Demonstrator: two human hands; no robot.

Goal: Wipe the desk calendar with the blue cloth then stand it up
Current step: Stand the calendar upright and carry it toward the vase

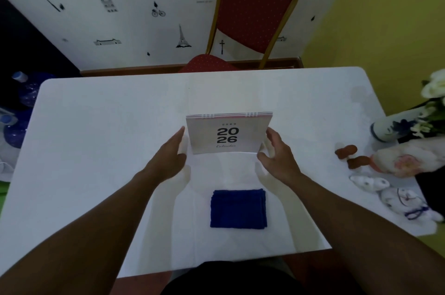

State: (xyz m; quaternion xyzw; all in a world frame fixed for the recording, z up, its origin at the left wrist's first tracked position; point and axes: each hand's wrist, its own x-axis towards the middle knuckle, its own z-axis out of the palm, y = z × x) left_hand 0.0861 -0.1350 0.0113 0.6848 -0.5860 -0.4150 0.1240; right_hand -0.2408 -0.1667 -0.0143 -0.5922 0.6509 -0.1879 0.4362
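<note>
Table (96,150) first: it holds the desk calendar (226,134), standing in the middle, and the folded blue cloth (238,209) just in front. Your left hand (168,157) and right hand (277,152) sit open beside it, holding nothing. Let go slowly so it stays up.

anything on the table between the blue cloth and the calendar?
No. In the head view, the strip of white table between the blue cloth and the upright calendar is bare; both hands sit off to the calendar's sides.

Vase (385,130) and flowers (433,92) (far right) run past the edge.
</note>
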